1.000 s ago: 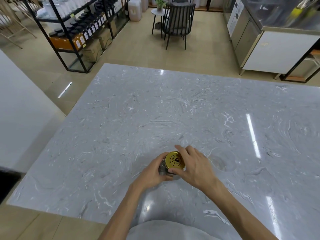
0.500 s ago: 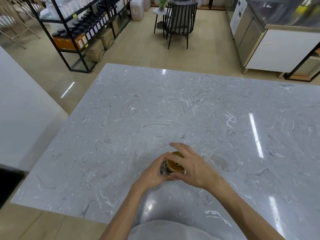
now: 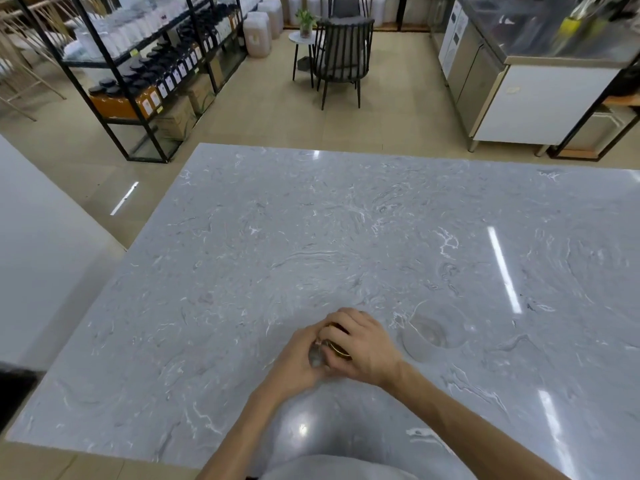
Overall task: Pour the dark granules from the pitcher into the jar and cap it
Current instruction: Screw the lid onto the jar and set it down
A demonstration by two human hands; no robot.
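A small glass jar [image 3: 316,355] stands on the grey marble table [image 3: 346,237], near its front edge. My left hand [image 3: 298,358] wraps the jar's side from the left. On top sits a gold lid [image 3: 337,349], mostly covered by my right hand [image 3: 363,344], whose fingers curl over it. Just right of my hands stands a clear pitcher [image 3: 433,336], faint against the marble. I cannot tell what the jar or pitcher contains.
Beyond the far table edge are a black shelf rack [image 3: 138,74] of bottles at the left, a dark chair [image 3: 341,53] with a small round table [image 3: 301,39], and a steel counter unit [image 3: 519,81] at the right. A white surface [image 3: 38,244] lies left.
My right hand has turned and closed further over the gold lid, hiding most of its top. The left hand keeps its hold on the jar. The camera has tilted slightly.
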